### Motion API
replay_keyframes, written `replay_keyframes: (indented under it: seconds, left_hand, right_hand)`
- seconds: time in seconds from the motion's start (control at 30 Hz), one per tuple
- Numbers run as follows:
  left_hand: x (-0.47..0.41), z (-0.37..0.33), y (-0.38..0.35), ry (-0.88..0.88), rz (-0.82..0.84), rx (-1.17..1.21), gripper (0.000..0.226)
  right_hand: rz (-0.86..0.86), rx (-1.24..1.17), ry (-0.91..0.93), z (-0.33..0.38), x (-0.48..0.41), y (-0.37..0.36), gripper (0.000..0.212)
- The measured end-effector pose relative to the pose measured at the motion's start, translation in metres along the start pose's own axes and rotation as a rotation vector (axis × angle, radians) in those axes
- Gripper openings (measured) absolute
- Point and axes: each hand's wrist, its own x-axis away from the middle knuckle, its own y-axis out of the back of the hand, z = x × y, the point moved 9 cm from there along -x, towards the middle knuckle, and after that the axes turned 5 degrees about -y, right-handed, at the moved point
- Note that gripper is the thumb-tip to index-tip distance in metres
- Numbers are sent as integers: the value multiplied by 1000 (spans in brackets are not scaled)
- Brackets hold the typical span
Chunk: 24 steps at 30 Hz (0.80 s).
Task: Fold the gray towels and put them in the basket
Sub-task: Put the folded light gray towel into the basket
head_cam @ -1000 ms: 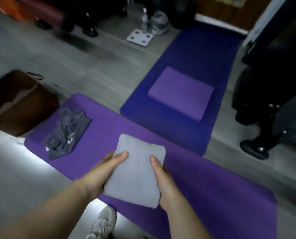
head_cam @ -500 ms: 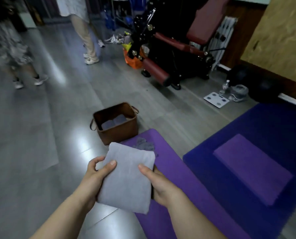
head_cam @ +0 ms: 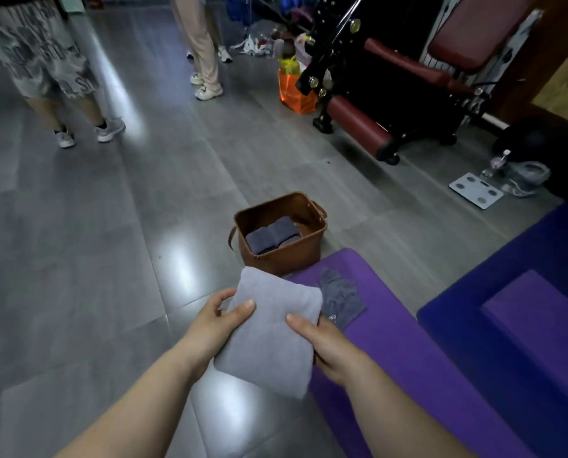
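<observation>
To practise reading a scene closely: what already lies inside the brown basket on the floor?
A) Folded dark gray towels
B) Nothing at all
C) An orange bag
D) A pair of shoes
A: folded dark gray towels lie side by side inside the brown basket, while the left hand and right hand grip a light gray folded towel in front of it.

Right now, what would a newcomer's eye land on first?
The folded light gray towel, centre foreground, gripped at its sides by the left hand and right hand. Just beyond it on the floor stands the brown basket, with darker folded towels inside. Beside the basket, a crumpled gray cloth lies on the purple mat.
</observation>
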Motion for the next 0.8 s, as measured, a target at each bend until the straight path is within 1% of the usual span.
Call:
replay_keyframes:
  seconds: [0.1,0.2,0.27,0.3,0.33,0.37,0.4,0.43,0.47,0.53,0.57,0.6,0.63,0.7,0.77,0.8]
  left_hand:
    - [-45,-4,-1,57,102,-65,107]
    - [-104,-9,-4,101,196,-138,130]
    - [-146,-11,-5,145,258,-173,132]
    - [-170,-13,-1,165,259,-187,131]
    - [-192,-20,5,172,235,-195,129]
    - [-218,-28,17,166,189,-200,126]
    - [-243,-41,29,150,143,-191,123]
    - [-266,-55,42,140,103,-193,121]
    - [-292,-70,52,125,86,-194,114]
    - [-346,-94,63,98,76,-184,86]
    - [-370,-103,62,95,77,-172,76]
    - [-394,-108,57,100,99,-181,75]
    - [-417,-109,50,117,124,-198,78]
    - [-459,-102,37,147,175,-261,84]
    - [-498,-88,30,180,209,-280,76]
    - [-519,-81,33,185,203,-288,71]
  right_hand:
    - [-56,-50,-2,13,-26,5,21]
    - [-106,-156,21,30,-71,25,18]
    - [-144,-230,28,40,-111,36,17]
    - [-169,-252,23,47,-136,39,20]
    - [-171,-260,12,55,-162,38,36]
    - [-168,-273,-6,64,-191,34,61]
    - [-148,-283,-29,76,-220,27,80]
    - [-117,-295,-51,92,-247,17,87]
    - [-89,-314,-57,109,-273,10,81]
    - [-90,-358,-41,143,-313,4,49]
    - [-117,-383,-29,158,-327,8,34]
    - [-152,-417,-19,169,-339,16,26]
    - [-198,-454,-7,178,-350,29,24]
    - [-327,-551,7,187,-367,62,28]
    - [-527,-684,20,180,-381,112,30]
    - [-644,-756,25,172,-388,140,35]
